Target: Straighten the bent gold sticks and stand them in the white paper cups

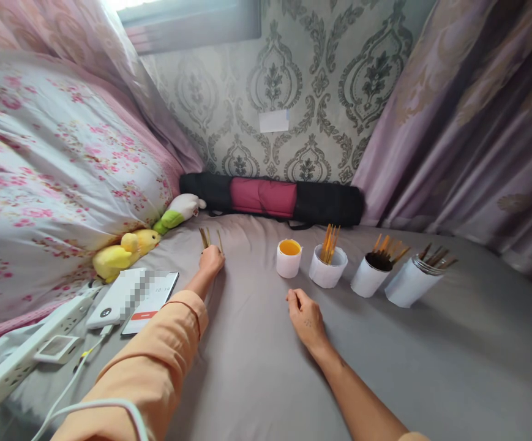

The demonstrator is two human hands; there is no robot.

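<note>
Head view. Left hand (211, 260), grip closed round sticks (207, 237) stood upright on bed (256, 380), likely for levelling; right hand (306, 317) loosely fisted, empty, near cups (327, 272) ranged within reach.

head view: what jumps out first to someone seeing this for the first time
A row of four white cups stands mid-right on the grey sheet, three of them bristling with orange and brown sticks. The left hand grips a few thin sticks upright just left of the row, while the right hand rests on the sheet in front of it. Behind, a black and red bag lies along the patterned wall.
</note>
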